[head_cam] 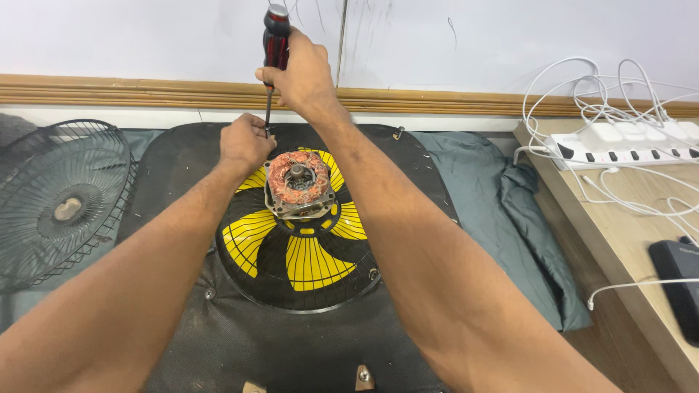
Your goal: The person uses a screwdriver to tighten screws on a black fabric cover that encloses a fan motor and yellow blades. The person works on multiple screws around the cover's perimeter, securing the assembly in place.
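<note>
1. Head view: I am working on a fan housing (291,349) lying flat on a grey cloth (502,189); its open motor (298,182), with copper windings showing, is my landmark, sitting over the yellow blades (313,262).
2. My right hand (298,73) is closing in a fist around the red-and-black handle of a screwdriver (275,44), holding it upright just beyond the motor, with the tip pointing down at the housing's far rim.
3. My left hand (244,142) is pinching something small at the screwdriver's tip, just left of and beyond the motor; I cannot tell whether it is a screw or the shaft itself.
4. I judge that I am seating or turning a fastener on that rim; the next move calls for keeping the driver plumb and pressing steadily so the tip is not slipping.
5. A loose wire guard (65,204) is lying far left of the motor; a white power strip (626,142) is sitting on the desk (619,240) far right.
</note>
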